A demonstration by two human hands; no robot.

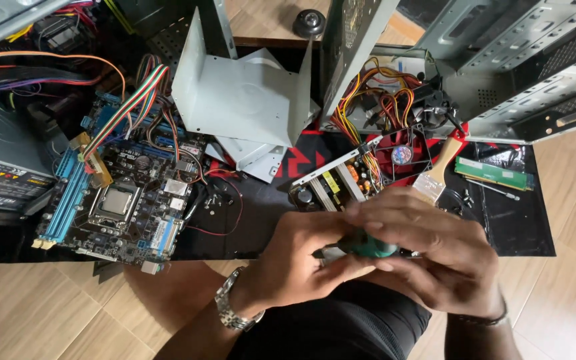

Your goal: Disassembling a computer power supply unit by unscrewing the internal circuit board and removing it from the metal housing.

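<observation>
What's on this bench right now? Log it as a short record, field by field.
left hand: fingers closed on green-handled tool
right hand: fingers wrapped over the same tool
behind hands: open power supply board, paintbrush
left side: blue motherboard with ribbon cable
right side: green memory stick, metal case frame
surface: black mat

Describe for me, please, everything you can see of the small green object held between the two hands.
The green object is mostly hidden: only a rounded, teal-green part shows, smooth like plastic or rubber, possibly a tool handle, though its kind cannot be told. It lies roughly level between the hands. The left hand grips it from the left and below; the right hand covers it from above, fingers laid across it. It is held above the near edge of the black mat.
</observation>
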